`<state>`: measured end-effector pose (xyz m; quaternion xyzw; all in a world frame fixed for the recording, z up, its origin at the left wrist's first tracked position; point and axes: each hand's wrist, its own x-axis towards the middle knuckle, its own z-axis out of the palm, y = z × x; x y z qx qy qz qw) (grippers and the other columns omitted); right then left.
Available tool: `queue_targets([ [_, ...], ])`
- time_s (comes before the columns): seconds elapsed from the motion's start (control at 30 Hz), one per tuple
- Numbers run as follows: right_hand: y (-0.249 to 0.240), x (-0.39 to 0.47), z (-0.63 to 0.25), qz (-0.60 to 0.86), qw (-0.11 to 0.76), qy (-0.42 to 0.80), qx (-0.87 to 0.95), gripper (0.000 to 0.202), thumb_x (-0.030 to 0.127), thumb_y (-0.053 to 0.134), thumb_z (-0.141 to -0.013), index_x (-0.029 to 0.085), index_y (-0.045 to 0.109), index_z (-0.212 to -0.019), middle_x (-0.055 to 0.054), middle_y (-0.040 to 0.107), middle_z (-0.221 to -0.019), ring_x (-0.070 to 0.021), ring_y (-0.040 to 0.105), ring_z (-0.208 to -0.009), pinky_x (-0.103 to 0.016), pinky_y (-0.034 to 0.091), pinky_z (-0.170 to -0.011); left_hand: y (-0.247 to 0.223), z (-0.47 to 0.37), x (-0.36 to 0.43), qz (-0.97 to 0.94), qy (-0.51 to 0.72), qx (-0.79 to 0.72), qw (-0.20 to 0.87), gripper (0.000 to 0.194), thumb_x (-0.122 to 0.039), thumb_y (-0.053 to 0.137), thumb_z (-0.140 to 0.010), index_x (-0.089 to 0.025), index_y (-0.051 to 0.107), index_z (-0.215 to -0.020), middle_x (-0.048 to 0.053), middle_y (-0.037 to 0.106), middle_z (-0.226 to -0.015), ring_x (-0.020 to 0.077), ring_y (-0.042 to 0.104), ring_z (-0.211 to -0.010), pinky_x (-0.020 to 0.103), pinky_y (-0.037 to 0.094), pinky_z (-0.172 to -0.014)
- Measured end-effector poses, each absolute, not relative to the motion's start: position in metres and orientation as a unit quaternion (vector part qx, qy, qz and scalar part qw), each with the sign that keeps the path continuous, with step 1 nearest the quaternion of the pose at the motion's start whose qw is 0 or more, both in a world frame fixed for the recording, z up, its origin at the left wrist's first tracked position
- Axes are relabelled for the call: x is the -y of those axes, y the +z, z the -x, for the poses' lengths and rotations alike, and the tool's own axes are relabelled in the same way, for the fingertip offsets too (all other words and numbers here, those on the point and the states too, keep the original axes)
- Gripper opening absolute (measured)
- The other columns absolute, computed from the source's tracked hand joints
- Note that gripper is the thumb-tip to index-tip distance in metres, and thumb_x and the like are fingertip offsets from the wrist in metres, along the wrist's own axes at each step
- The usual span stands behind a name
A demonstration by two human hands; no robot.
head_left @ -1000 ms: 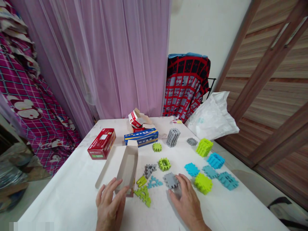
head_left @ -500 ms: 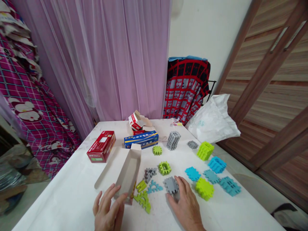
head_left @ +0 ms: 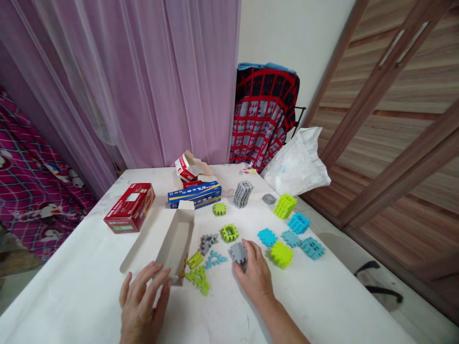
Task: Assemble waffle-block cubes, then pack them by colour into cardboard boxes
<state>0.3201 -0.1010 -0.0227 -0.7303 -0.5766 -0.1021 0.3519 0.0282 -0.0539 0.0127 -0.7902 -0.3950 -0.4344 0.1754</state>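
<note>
My left hand has its fingers spread over the near end of an open cardboard box; whether the fingertips touch it I cannot tell. My right hand has thumb and fingers curled around the near right edge of a grey notched building block, which sits on the table. Between the hands lie a green triangular piece, a small yellow-green piece, a blue triangular piece and a dark grey piece. A green square frame piece lies beyond the grey block.
A red box stands at the left, a blue box at the back. To the right are green blocks, blue blocks and teal blocks. A grey stack and a white bag are farther off.
The camera view has turned right, so the table's contents appear shifted left. My right hand has closed in around the grey block. My left hand stays by the open box with its fingers spread.
</note>
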Motion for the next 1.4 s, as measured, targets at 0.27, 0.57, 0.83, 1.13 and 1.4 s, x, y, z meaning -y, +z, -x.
queue_targets([
  [0.27,-0.021,0.101,-0.319,0.732,0.357,-0.091,0.573,0.064,0.020,0.058,-0.072,0.020,0.045,-0.135,-0.014,0.056,-0.127,-0.0294,0.059,-0.112,-0.044,0.052,-0.091,0.016,-0.031,0.052,0.797,-0.436,0.377,0.182,0.019,-0.015,0.061,-0.084,-0.021,0.062,-0.102,0.010,0.070,-0.099,0.0238,0.065,-0.099,0.046,0.034,-0.110],
  [0.57,-0.025,0.101,-0.321,0.719,0.367,-0.093,0.582,0.061,0.020,0.056,-0.076,0.019,0.045,-0.135,-0.014,0.057,-0.126,-0.0289,0.058,-0.113,-0.045,0.053,-0.091,0.015,-0.029,0.051,0.799,-0.440,0.376,0.162,0.021,-0.016,0.062,-0.084,-0.020,0.061,-0.104,0.010,0.070,-0.100,0.0244,0.065,-0.101,0.046,0.039,-0.106],
  [0.83,-0.026,0.102,-0.323,0.690,0.402,-0.076,0.597,0.065,0.014,0.055,-0.073,0.019,0.044,-0.137,-0.013,0.056,-0.126,-0.0261,0.057,-0.116,-0.042,0.052,-0.097,0.013,-0.027,0.050,0.796,-0.448,0.379,0.148,0.024,-0.018,0.061,-0.085,-0.023,0.060,-0.108,0.009,0.069,-0.102,0.0240,0.065,-0.101,0.047,0.041,-0.105],
  [1.13,-0.025,0.108,-0.325,0.682,0.398,-0.071,0.609,0.067,0.012,0.055,-0.069,0.019,0.047,-0.135,-0.012,0.058,-0.125,-0.0246,0.059,-0.115,-0.039,0.052,-0.097,0.011,-0.028,0.049,0.794,-0.452,0.380,0.140,0.025,-0.021,0.061,-0.085,-0.023,0.059,-0.110,0.008,0.069,-0.104,0.0233,0.065,-0.102,0.047,0.041,-0.107],
  [1.4,-0.018,0.112,-0.320,0.725,0.355,-0.081,0.584,0.069,0.022,0.065,-0.068,0.017,0.047,-0.135,-0.013,0.061,-0.120,-0.0293,0.057,-0.110,-0.046,0.050,-0.094,0.007,-0.025,0.047,0.792,-0.459,0.379,0.133,0.028,-0.020,0.063,-0.084,-0.025,0.059,-0.111,0.009,0.070,-0.103,0.0247,0.065,-0.102,0.047,0.041,-0.106],
])
